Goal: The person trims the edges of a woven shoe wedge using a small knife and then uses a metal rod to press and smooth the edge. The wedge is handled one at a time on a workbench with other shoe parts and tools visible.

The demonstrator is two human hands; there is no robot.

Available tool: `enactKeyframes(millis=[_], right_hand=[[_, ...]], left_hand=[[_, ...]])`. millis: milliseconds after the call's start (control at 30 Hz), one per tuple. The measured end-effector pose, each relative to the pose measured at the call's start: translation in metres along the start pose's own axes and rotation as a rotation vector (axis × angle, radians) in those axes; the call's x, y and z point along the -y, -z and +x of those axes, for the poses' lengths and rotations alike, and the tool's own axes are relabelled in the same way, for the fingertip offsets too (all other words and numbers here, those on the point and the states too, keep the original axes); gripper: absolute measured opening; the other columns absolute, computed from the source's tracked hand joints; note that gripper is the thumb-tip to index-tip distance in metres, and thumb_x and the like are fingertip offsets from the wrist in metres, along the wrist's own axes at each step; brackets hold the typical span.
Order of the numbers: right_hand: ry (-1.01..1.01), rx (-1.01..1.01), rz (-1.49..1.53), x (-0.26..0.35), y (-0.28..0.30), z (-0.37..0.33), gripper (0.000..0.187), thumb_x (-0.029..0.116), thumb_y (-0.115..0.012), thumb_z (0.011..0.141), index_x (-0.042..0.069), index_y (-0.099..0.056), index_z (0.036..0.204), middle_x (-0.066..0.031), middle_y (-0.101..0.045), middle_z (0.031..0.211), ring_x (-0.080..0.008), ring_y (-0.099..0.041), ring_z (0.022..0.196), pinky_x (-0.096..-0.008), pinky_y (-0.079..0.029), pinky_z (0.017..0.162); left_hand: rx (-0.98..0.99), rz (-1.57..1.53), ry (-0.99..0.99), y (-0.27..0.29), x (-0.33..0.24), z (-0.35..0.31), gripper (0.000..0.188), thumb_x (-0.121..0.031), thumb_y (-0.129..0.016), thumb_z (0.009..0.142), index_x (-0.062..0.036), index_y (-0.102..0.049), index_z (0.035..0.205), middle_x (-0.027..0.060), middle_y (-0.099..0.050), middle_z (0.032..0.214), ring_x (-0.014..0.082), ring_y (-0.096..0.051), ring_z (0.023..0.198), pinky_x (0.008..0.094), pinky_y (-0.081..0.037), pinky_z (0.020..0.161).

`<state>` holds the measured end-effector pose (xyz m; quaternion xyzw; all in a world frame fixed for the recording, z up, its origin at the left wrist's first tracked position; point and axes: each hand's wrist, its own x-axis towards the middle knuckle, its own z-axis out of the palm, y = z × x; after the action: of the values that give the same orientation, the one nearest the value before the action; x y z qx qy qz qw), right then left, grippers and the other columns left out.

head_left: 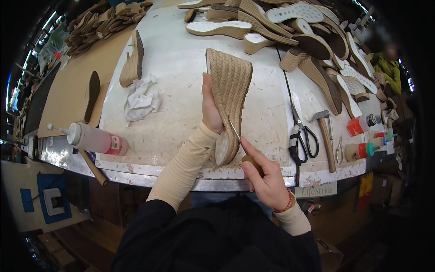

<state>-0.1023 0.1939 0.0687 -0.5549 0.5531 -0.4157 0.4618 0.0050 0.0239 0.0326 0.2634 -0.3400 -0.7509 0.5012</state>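
Observation:
A tall wedge shoe sole (229, 79) wrapped in tan braided rope stands tilted over the table in front of me. My left hand (212, 108) is closed on its left side, thumb pointing up along it. In my right hand (268, 181) is an awl (252, 162), its rounded brown handle in the palm. The awl's thin metal shaft reaches up and left, its tip at the rope surface in the sole's narrow lower part. Whether the tip goes in or only touches, I cannot tell.
A heap of wedge soles (312, 45) fills the far right. Scissors (303, 138), a hammer (327, 140) and small bottles (360, 152) lie at the right. To the left are crumpled white paper (141, 100), single wedges (132, 59) and a pink-liquid bottle (97, 139).

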Motion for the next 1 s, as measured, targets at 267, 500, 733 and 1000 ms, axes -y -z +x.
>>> enactKeyframes(millis=[267, 500, 733, 1000], right_hand=[[0.154, 0.023, -0.333, 0.014, 0.013, 0.003, 0.048, 0.007, -0.057, 0.091, 0.002, -0.046, 0.138, -0.0195, -0.061, 0.071, -0.0362, -0.061, 0.063, -0.0387, -0.047, 0.06], [0.097, 0.107, -0.505, 0.03, 0.024, 0.007, 0.051, 0.005, -0.057, 0.091, 0.007, -0.044, 0.14, -0.0146, -0.058, 0.063, -0.0274, -0.056, 0.051, -0.0338, -0.044, 0.053], [0.141, 0.008, -1.032, 0.031, 0.008, -0.005, 0.055, 0.016, -0.061, 0.089, 0.012, -0.045, 0.141, -0.0131, -0.054, 0.064, -0.0332, -0.056, 0.05, -0.0405, -0.047, 0.051], [0.216, -0.017, -0.774, 0.023, 0.014, -0.002, 0.053, 0.016, -0.061, 0.088, 0.009, -0.047, 0.139, -0.0127, -0.056, 0.066, -0.029, -0.058, 0.05, -0.0377, -0.046, 0.048]], left_hand=[[0.0, 0.007, -0.038, -0.003, 0.001, -0.005, 0.093, -0.084, -0.021, 0.081, -0.0018, -0.06, 0.099, 0.0109, -0.059, 0.067, 0.0196, -0.056, 0.051, 0.0294, -0.047, 0.045], [-0.063, 0.012, -0.103, -0.004, 0.004, -0.004, 0.09, -0.083, -0.021, 0.082, -0.0027, -0.06, 0.097, 0.0098, -0.059, 0.066, 0.0185, -0.055, 0.051, 0.0289, -0.046, 0.045], [-0.062, 0.03, -0.101, 0.0, 0.005, -0.004, 0.09, -0.083, -0.022, 0.082, -0.0032, -0.059, 0.096, 0.0094, -0.058, 0.066, 0.0181, -0.055, 0.052, 0.0288, -0.046, 0.046], [-0.055, 0.004, -0.078, 0.005, 0.003, -0.001, 0.087, -0.081, -0.023, 0.083, -0.0031, -0.059, 0.099, 0.009, -0.059, 0.072, 0.0187, -0.055, 0.052, 0.0301, -0.046, 0.045]])
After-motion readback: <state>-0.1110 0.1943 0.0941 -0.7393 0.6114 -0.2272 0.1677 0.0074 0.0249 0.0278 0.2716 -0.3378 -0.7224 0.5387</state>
